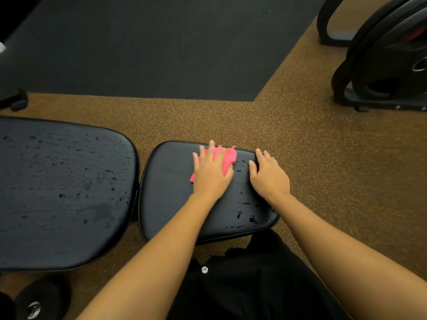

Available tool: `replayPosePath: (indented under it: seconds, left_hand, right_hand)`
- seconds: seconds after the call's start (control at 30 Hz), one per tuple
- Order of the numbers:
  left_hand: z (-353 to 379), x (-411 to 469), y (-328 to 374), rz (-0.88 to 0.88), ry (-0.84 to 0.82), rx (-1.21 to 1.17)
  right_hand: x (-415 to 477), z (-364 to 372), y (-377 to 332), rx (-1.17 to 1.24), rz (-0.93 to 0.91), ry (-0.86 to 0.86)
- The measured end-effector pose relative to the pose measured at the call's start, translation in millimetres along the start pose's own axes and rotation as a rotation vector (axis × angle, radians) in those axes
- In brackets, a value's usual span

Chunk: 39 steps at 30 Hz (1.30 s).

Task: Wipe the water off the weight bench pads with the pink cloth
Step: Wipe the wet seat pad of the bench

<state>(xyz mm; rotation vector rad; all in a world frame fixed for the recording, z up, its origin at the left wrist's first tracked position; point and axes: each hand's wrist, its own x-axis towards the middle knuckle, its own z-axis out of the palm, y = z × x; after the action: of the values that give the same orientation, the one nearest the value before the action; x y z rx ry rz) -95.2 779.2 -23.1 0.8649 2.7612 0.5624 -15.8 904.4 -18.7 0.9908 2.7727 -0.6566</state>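
Note:
Two black bench pads lie side by side. The small seat pad point(171, 192) is in the middle; its left half looks dry and water drops point(245, 213) remain on its right and near part. My left hand point(211, 174) presses the pink cloth point(227, 158) flat on the far part of this pad. My right hand point(269, 175) rests flat, fingers apart, on the pad's right edge and holds nothing. The large back pad point(57, 192) at the left is covered with many water drops.
The floor is speckled brown rubber point(323, 158), with a dark mat point(150, 47) farther back. A rack of black weight plates point(388, 65) stands at the far right. A dark round weight point(34, 303) lies at the bottom left. My black-clothed legs point(249, 285) are below the seat pad.

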Motion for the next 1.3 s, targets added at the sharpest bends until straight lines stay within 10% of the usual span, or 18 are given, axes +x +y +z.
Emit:
replayPosePath:
  seconds: [0.17,0.33,0.5,0.67,0.93,1.17,1.3]
  left_hand:
    - [4.5,-12.8,17.7,0.111,-0.108,-0.228]
    - [-24.8,-15.5,22.8,-0.184,-0.001,-0.864]
    - [-46.7,-29.9,52.7,-0.207,-0.042,-1.348]
    - [-53.1,-30.5,50.0,-0.123,-0.014,-1.066]
    - [-36.0,-37.8,-35.7,-0.153,0.014,-0.137]
    - [-16.6,-40.5,-69.5,-0.094,-0.009,0.165]
    - [-11.8,-41.9,-72.1,-0.074,0.036,0.198]
  right_hand:
    - [1.9,-10.5,0.7,0.304,0.05,-0.043]
    - [-21.4,-23.1,-24.7,0.789,0.061,0.101]
    - [-44.5,-25.0,-66.1,1.419,0.035,-0.129]
    - [-43.9,-27.2,-72.3,1.749,0.064,-0.246]
    - [-15.2,-39.0,-41.9,0.887,0.015,0.29]
    - [1.7,12.5,-23.1,0.028,-0.141,0.077]
    - [7.6,15.9,-35.6,-0.027,-0.146,0.096]
